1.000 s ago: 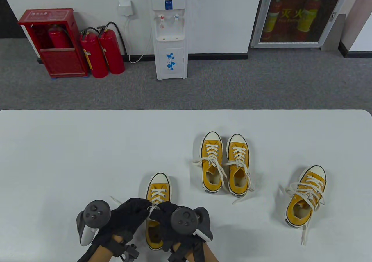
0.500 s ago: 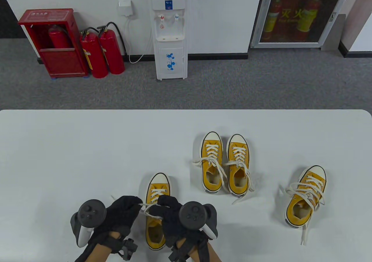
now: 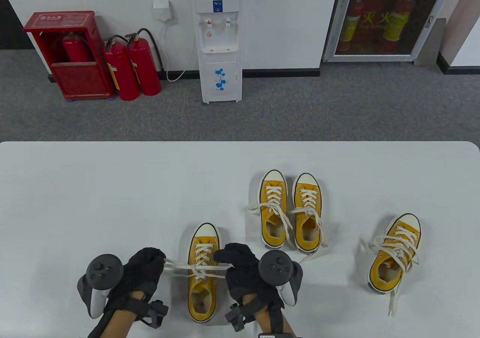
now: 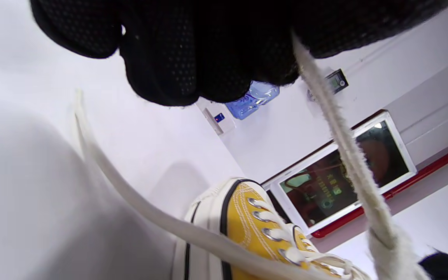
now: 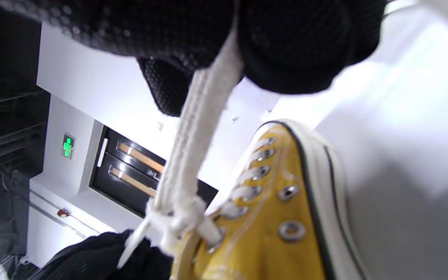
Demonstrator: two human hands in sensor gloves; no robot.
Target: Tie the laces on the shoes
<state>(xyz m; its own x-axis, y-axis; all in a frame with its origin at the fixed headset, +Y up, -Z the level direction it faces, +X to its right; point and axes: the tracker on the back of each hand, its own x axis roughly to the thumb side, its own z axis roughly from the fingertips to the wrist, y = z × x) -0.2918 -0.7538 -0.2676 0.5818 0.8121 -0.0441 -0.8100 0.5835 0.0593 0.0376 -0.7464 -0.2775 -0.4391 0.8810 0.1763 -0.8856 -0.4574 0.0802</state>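
- While the yellow shoe (image 3: 203, 274) sits at the table's (image 3: 93, 188) near edge, the left hand (image 3: 140, 274) and right hand (image 3: 243, 272) each pinch a lace (image 3: 180, 266) loop, grips clamped.
- A red cabinet (image 3: 71, 53) holds an extinguisher; its label is unreadable.

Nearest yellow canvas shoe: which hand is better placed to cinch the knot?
Neither alone, probably. The left hand and right hand each pinch a white lace strand stretched sideways from the knot on the nearest yellow canvas shoe; both should pull outward.
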